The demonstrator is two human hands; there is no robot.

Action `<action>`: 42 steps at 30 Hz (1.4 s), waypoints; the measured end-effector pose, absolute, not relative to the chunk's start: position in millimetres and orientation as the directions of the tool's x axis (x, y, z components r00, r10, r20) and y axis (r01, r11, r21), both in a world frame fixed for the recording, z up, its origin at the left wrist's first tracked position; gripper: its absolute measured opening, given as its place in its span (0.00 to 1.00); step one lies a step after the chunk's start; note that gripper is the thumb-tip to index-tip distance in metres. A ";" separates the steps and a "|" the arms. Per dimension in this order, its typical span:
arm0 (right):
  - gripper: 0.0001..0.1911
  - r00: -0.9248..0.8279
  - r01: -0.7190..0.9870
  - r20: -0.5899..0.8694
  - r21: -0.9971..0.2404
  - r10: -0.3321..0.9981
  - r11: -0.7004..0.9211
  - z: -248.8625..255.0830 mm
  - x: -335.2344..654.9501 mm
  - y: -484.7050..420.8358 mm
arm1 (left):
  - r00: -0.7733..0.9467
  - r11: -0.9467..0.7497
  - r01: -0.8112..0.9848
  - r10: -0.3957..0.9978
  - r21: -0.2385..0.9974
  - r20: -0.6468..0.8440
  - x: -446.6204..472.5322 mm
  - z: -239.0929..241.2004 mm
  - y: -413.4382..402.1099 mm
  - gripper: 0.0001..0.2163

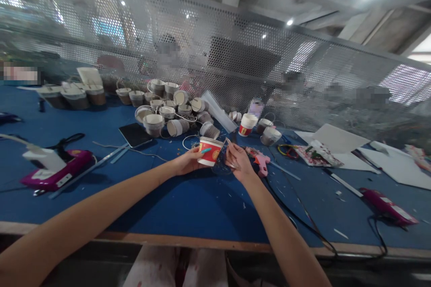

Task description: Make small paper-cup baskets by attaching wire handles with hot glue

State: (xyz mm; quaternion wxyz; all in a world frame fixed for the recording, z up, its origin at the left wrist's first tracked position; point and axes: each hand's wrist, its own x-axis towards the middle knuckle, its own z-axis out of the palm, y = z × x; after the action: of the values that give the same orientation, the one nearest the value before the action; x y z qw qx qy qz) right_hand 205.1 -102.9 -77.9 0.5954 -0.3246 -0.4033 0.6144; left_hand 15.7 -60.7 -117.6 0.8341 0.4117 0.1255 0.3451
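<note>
A red and white paper cup (209, 156) is gripped in my left hand (189, 161), tilted slightly above the blue table. Close to the cup's right side, my right hand (237, 161) has its thumb and fingers pinched together. Something thin and pale shows at those fingertips, too small to name. Just right of that hand lies a pink glue gun (261, 160). Behind it stands a stack of red and white paper cups (247, 124). A grey wrapped cup (209, 131) lies tipped just beyond the held one.
Several grey-white small buckets (153, 124) crowd the back left, near a black phone (135, 135). Purple power strips lie left (63, 172) and right (387, 206). White paper sheets (340, 139) and a black cable (296, 210) are at right. A perforated metal screen (188, 54) rises behind.
</note>
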 end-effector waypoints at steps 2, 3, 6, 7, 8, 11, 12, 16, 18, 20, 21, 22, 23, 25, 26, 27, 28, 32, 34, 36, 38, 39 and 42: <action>0.19 -0.055 -0.441 0.070 -0.897 0.996 0.039 -78.6 203.6 -102.9 | 0.754 0.439 -0.470 0.651 0.766 0.089 14.8 -115.8 -62.7 0.21; 0.19 -0.050 -0.427 0.068 -0.903 0.996 0.040 -78.7 202.6 -103.0 | 0.762 0.444 -0.472 0.640 0.762 0.099 14.5 -114.8 -63.7 0.21; 0.21 -0.053 -0.397 0.072 -0.917 0.996 0.046 -79.1 200.0 -102.9 | 0.784 0.457 -0.472 0.609 0.754 0.121 14.0 -112.4 -65.7 0.20; 0.21 -0.054 -0.394 0.075 -0.918 0.996 0.048 -79.6 199.1 -102.5 | 0.791 0.462 -0.467 0.599 0.754 0.123 14.0 -112.1 -65.9 0.20; 0.21 -0.053 -0.395 0.076 -0.917 0.996 0.049 -80.4 198.3 -102.0 | 0.799 0.468 -0.461 0.589 0.754 0.123 14.0 -112.1 -65.9 0.21; 0.21 -0.063 -0.401 0.074 -0.915 0.995 0.043 -84.7 196.4 -99.3 | 0.808 0.482 -0.451 0.578 0.751 0.114 14.0 -112.5 -65.4 0.23; 0.21 -0.064 -0.402 0.068 -0.915 0.996 0.036 -86.3 195.9 -98.4 | 0.808 0.487 -0.449 0.579 0.749 0.108 13.8 -112.4 -65.1 0.23; 0.21 -0.034 -0.412 0.028 -0.911 0.999 0.012 -87.7 195.3 -98.1 | 0.814 0.551 -0.428 0.580 0.716 0.040 12.5 -109.3 -63.7 0.21; 0.22 -0.063 -0.422 0.013 -0.906 0.998 -0.015 -83.9 195.2 -101.0 | 0.812 0.597 -0.405 0.582 0.693 -0.027 11.4 -107.2 -62.5 0.19; 0.23 -0.129 -0.433 0.008 -0.900 0.992 -0.049 -78.2 194.8 -105.0 | 0.788 0.609 -0.396 0.610 0.687 -0.087 10.4 -105.8 -61.4 0.18; 0.23 -0.161 -0.437 0.008 -0.897 0.987 -0.064 -75.4 194.4 -107.0 | 0.762 0.592 -0.405 0.640 0.697 -0.101 10.1 -105.4 -61.1 0.18; 0.23 -0.186 -0.438 0.007 -0.896 0.983 -0.076 -73.2 194.1 -108.6 | 0.728 0.561 -0.423 0.678 0.711 -0.103 9.8 -105.0 -60.9 0.17; 0.23 -0.196 -0.434 0.008 -0.897 0.981 -0.079 -71.9 193.7 -109.7 | 0.691 0.527 -0.440 0.716 0.728 -0.101 9.8 -104.7 -60.8 0.17; 0.21 -0.171 -0.412 0.031 -0.910 0.985 -0.043 -72.0 193.2 -110.4 | 0.623 0.467 -0.462 0.776 0.754 -0.099 10.1 -103.8 -60.6 0.18; 0.20 -0.147 -0.391 0.053 -0.920 0.988 -0.009 -73.5 193.2 -109.9 | 0.601 0.450 -0.464 0.793 0.763 -0.102 10.4 -103.2 -60.3 0.18; 0.19 -0.117 -0.364 0.079 -0.931 0.990 0.031 -75.6 193.4 -108.9 | 0.588 0.441 -0.461 0.802 0.770 -0.107 10.9 -102.6 -59.6 0.19; 0.18 -0.085 -0.329 0.099 -0.942 0.991 0.066 -78.1 194.0 -107.5 | 0.576 0.433 -0.462 0.810 0.774 -0.110 11.4 -102.1 -58.6 0.19; 0.17 0.239 0.021 0.154 -0.988 0.959 0.153 -86.9 200.0 -100.9 | 0.496 0.368 -0.500 0.864 0.784 -0.089 12.8 -102.5 -51.2 0.16; 0.14 0.450 0.375 0.315 -0.916 0.836 0.143 -88.6 205.2 -99.5 | 0.451 0.347 -0.514 0.887 0.785 -0.096 12.3 -103.4 -47.7 0.15; 0.12 0.508 0.677 0.513 -0.735 0.692 0.047 -88.5 211.6 -100.5 | 0.450 0.348 -0.518 0.888 0.781 -0.097 10.7 -103.5 -46.2 0.14; 0.17 0.492 0.823 0.610 -0.558 0.621 -0.104 -87.9 220.2 -103.0 | 0.500 0.365 -0.520 0.863 0.772 -0.071 8.6 -102.7 -46.6 0.15; 0.21 0.497 0.848 0.616 -0.494 0.611 -0.191 -87.9 225.9 -104.2 | 0.534 0.378 -0.518 0.844 0.767 -0.056 7.5 -102.4 -47.1 0.15; 0.34 0.633 0.774 0.507 -0.409 0.585 -0.483 -90.5 249.9 -104.3 | 0.574 0.410 -0.506 0.816 0.759 -0.058 5.3 -103.1 -47.4 0.15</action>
State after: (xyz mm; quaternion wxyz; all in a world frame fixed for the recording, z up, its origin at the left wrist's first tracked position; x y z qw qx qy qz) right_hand 249.9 -104.3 -90.5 0.3127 -0.8477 -0.4009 -0.1510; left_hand 5.3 -47.4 -103.1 0.8113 0.3591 0.2163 0.4074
